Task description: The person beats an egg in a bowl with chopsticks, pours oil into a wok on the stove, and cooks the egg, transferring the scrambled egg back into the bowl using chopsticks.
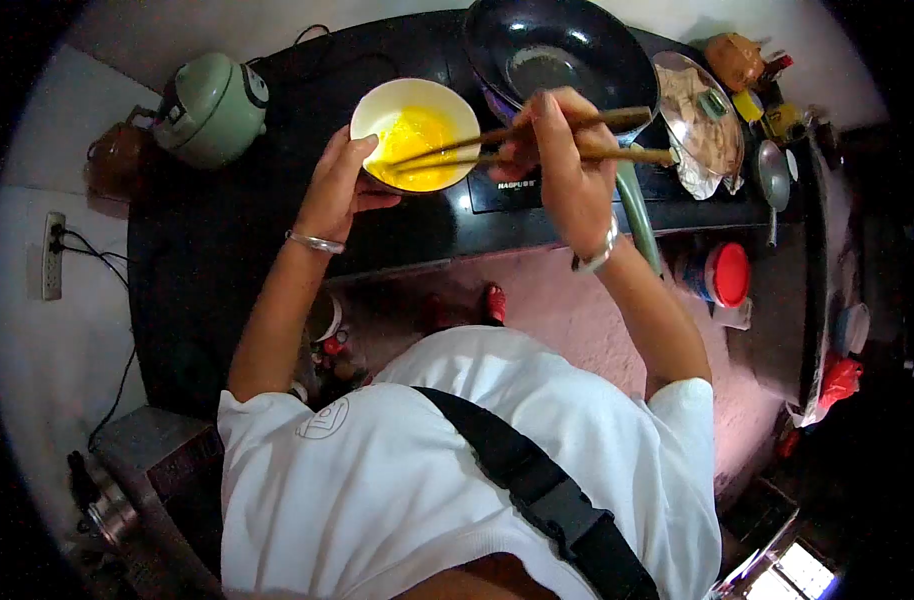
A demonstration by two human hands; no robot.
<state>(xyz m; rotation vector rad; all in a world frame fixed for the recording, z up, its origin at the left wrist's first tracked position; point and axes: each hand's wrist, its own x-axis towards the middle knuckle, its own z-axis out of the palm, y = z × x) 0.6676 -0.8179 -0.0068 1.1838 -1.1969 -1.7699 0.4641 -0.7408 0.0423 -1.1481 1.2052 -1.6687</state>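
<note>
A white bowl (397,96) with runny yellow stuff (424,128) inside is between the two hands, over a black counter (407,237). It touches the left hand and sits a little way from the right hand. The left hand (337,185) is curled around the near left side of the bowl, with its thumb on the rim and its other fingers bent beside and under it. The right hand (574,175) is closed, pinching two wooden chopsticks (489,137). Their thin tips are down in the yellow stuff, and their thick ends poke out past the hand on the right. Each wrist wears a shiny bracelet. Just past the right hand is a big black pan (577,90), and a green handle (634,212) shows next to the right wrist. To the right of the pan is a silver tray (674,62) with crumpled brown and white stuff on it, and near that is a metal ladle (773,176). Over on the left are a green rice cooker (209,112) and a brown pot (122,162). Lower on the right is a tub with a red lid (732,274).
</note>
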